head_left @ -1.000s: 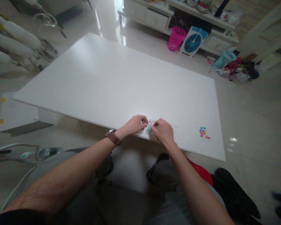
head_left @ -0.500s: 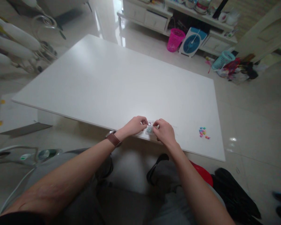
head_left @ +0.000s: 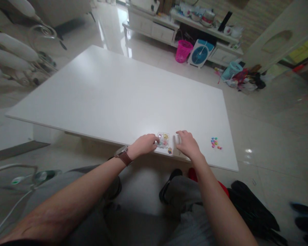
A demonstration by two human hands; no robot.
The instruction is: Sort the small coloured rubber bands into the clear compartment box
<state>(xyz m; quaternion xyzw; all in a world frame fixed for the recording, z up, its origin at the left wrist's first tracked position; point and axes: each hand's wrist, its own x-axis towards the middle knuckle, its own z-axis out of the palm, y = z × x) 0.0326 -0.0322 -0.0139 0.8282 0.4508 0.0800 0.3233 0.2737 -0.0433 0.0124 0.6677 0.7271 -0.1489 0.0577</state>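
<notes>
A clear compartmented box (head_left: 163, 140) is set flat on the white counter (head_left: 123, 99), close to the near edge and in front of the seated person, where it can be reached by both arms without stretching. Its left side is met by the fingertips of the left hand (head_left: 146, 142), which are curled close together; the box is probably being steadied there, though whether the wall is truly pinched or only touched cannot be told. The right hand (head_left: 188, 144) is held just beyond the box's other side — fingers parted and bent, nothing seen between them — so that the compartments are not covered from that side. Small coloured contents are seen inside, too tiny to be identified.

Just beside the box's near right corner, a little figure-shaped piece (head_left: 169, 150) is laid on the counter, between the two hands and apparently within easy reach of the right one. Farther right, a loose cluster of bright pieces (head_left: 215, 143) is placed well apart from the box — a position by which, it may be judged, the working spot is spared crowding and the colours are easily picked out.
</notes>
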